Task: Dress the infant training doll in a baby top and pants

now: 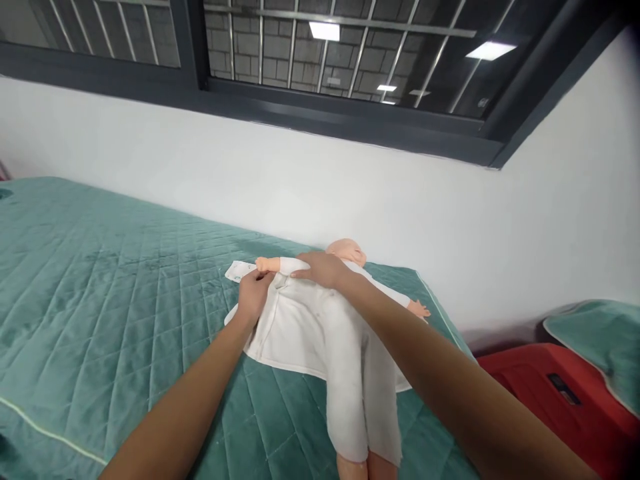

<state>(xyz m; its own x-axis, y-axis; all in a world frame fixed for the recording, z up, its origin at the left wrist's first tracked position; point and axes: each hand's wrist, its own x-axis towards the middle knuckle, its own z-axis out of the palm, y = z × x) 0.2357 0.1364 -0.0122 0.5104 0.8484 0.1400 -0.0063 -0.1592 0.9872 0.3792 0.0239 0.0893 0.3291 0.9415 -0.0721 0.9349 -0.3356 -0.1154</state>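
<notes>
A baby doll (pixel 345 373) in white long-sleeved clothing lies on its back, head toward the wall and legs toward me. White cloth like a garment (pixel 293 343) spreads out around its body. My left hand (pixel 253 295) is closed on the edge of this cloth, just below the doll's forearm. Across the doll's chest reaches my right hand (pixel 325 269), thumb and fingers around the white sleeve (pixel 293 266) of the raised arm. It hides part of the doll's neck and chest. The doll's other arm (pixel 419 309) points out to the right.
A green quilted cover (pixel 125 300) lies under the doll and stretches left. Beside the left hand is a small white printed piece (pixel 239 270). A white wall (pixel 400 207) stands behind, below a dark-framed window (pixel 300 110). At right is a red plastic seat (pixel 560 393) with green cloth (pixel 600 333).
</notes>
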